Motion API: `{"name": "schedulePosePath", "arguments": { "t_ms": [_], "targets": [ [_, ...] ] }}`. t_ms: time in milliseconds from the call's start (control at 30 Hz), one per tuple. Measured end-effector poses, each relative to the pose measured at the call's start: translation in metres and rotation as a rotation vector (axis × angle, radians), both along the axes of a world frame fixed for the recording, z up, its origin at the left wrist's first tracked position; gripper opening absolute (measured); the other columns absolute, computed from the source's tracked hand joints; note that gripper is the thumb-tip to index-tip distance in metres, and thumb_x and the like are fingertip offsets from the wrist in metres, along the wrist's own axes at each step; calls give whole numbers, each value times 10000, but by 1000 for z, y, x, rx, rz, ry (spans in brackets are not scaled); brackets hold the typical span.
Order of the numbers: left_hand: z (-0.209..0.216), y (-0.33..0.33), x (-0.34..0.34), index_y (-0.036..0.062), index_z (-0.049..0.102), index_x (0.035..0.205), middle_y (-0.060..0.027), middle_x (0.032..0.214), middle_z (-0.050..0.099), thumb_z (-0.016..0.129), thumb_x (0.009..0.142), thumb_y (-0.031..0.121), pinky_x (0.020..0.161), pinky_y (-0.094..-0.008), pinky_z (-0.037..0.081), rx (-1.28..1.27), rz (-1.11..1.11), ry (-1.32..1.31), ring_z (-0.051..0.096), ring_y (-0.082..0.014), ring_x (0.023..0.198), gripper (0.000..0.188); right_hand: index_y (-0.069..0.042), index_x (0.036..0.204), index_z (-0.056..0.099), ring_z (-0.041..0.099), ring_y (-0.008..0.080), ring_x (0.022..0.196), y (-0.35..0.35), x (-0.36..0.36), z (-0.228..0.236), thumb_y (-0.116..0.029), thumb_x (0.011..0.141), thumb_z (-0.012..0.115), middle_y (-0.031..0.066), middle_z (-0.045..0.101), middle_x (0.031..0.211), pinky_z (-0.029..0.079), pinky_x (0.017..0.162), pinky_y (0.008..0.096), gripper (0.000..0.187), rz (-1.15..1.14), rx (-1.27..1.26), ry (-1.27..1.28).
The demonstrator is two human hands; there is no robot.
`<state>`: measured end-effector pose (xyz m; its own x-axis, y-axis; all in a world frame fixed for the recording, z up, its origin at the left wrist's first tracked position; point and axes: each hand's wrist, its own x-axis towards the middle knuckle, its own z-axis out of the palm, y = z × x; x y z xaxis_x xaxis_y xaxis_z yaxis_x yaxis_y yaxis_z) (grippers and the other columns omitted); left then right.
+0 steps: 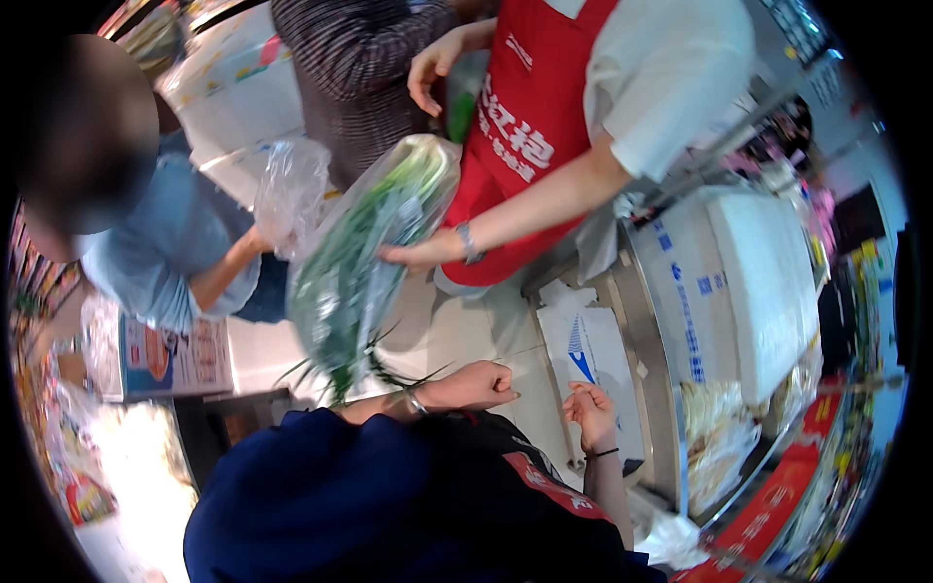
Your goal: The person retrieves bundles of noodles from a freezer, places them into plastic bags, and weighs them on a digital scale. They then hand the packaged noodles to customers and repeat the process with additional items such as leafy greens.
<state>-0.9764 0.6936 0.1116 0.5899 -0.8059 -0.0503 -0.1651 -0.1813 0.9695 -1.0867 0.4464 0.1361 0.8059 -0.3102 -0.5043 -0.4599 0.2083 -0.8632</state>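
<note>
Low in the middle of the view, in front of a dark top, we have the wearer's two bare hands. Left hand (476, 385): fingers curled into a fist, back of the hand up, a band (416, 401) at the wrist; we can't see whether anything sits inside. Right hand (591, 418): fingers bent, dark cord (604, 452) on the wrist — small and soft, so we can't tell if the tips pinch something. A navy sleeve (301, 486) covers most of the left forearm.

Nearest the left hand: a clear bag of long green stalks (374, 233), up and to its left, slanting, pale ends toward the red apron (486, 165), dark leaf tips poking out low by the left forearm. Contact there — can't tell. A co-worker's hand (428, 251) is on the bag's right side; its far fingers are hard to make out.

At left, a person in a light blue shirt (175, 262) has a crumpled clear bag (292, 189); the gripping fingers are partly covered by it. The striped top (360, 49) is cut off by the upper edge. Beyond the right hand lies a white sheet with a blue mark (583, 335), beside a metal-edged stand (653, 360); a white foam block (768, 282) is farther right. The lower-left patch is blown out.
</note>
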Motion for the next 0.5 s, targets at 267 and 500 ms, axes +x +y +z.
{"name": "schedulePosePath", "arguments": {
  "t_ms": [267,500],
  "targets": [
    [18,17,0,32,494,706,-57,598,494,653,874,291,575,-349,411,205,280,195,441,-167,582,347,4,1031,631,529,96,561,-23,94,10,-124,959,525,46,613,689,428,525,235,181,200,12,-77],
    [15,17,-52,15,629,802,-67,747,653,651,885,367,632,-291,447,466,382,301,570,-122,687,363,17,1032,622,520,101,555,-37,156,8,-148,969,529,50,608,681,418,511,242,199,482,82,-190]
  ]
}}
